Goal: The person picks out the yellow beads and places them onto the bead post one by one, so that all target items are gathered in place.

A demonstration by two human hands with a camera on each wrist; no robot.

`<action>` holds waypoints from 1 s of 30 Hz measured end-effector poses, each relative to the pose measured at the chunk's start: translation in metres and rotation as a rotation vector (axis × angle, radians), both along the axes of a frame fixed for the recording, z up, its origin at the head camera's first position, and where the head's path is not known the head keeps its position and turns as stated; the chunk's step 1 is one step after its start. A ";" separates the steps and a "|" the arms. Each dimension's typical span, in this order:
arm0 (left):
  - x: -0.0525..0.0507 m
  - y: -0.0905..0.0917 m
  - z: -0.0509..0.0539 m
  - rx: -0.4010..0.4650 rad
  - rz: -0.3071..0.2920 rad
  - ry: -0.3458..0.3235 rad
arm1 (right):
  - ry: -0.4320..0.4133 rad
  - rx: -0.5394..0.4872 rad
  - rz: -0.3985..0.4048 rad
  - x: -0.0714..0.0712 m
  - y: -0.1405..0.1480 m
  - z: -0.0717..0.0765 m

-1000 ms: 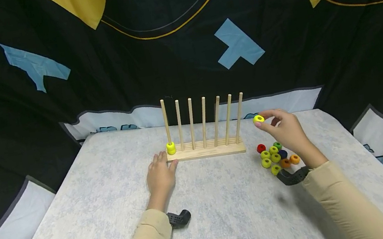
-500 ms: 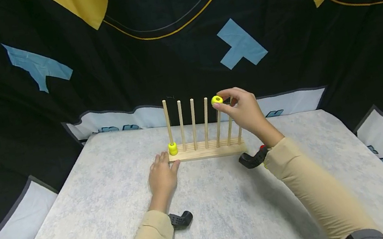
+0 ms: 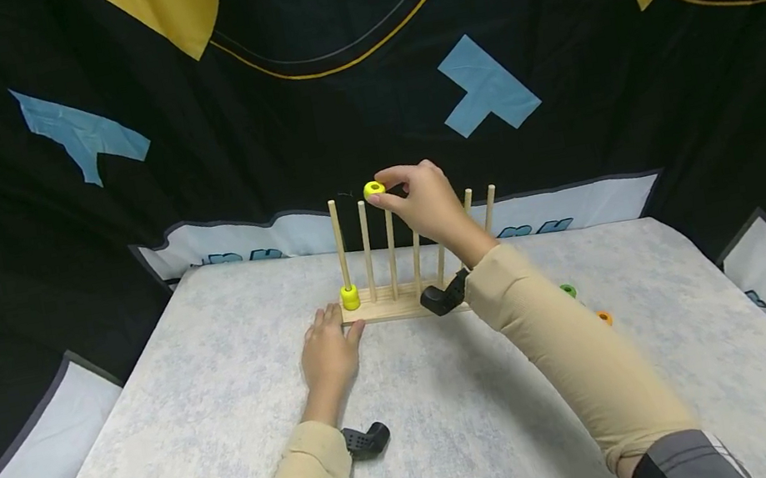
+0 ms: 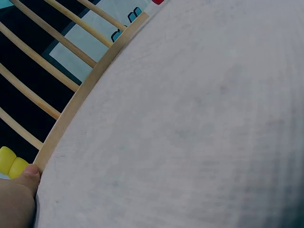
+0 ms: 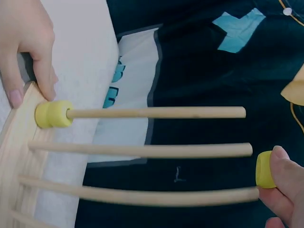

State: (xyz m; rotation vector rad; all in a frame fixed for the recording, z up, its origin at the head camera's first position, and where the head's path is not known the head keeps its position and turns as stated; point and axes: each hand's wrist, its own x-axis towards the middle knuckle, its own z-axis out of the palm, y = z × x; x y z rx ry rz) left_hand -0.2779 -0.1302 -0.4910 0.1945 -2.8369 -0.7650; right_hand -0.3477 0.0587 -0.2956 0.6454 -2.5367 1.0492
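Item one, far left: the left hand [image 3: 329,354], fingers extended and relaxed, thumb against the near edge; I have it resting at the left end of the wooden stand [image 3: 387,311]. It lifts nothing; I take it to be steadying.

Item two: the stand itself, upright on the desk [image 3: 159,446]. On its leftmost peg [image 3: 340,242], two yellow beads [image 3: 351,298] sit stacked at the bottom.

Item three: the second peg [image 3: 366,246], bare. Of the pegs further right, I see no beads on the lengths that show; parts are hidden from me.

Item four: one yellow bead [image 3: 373,190], off the desk, near the top of the third peg [image 3: 391,248] in the head view, clear of the leftmost peg.

Item five: the right hand [image 3: 430,201], thumb and finger closed in a pinch on that bead.

Item six: loose stock on the desk, right of the stand: a green bead [image 3: 568,291] and an orange bead [image 3: 605,317]. A red piece [image 4: 158,1] shows at the left wrist view's top edge. The right sleeve [image 3: 562,353] may cover more.

Progress, by my judgement: early. Two beads threaded, a third in hand and not yet on a peg, the loose ones remaining.
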 end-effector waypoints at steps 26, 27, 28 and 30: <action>0.001 0.002 0.000 -0.009 0.007 0.026 | 0.005 0.124 -0.029 0.002 -0.056 0.004; 0.001 0.002 0.000 -0.008 0.007 0.027 | 0.004 0.135 -0.029 0.001 -0.056 0.004; 0.001 0.001 0.000 -0.008 0.007 0.028 | 0.006 0.149 -0.030 0.001 -0.056 0.004; 0.001 0.001 0.000 -0.007 0.006 0.030 | 0.014 0.172 -0.028 0.001 -0.057 0.003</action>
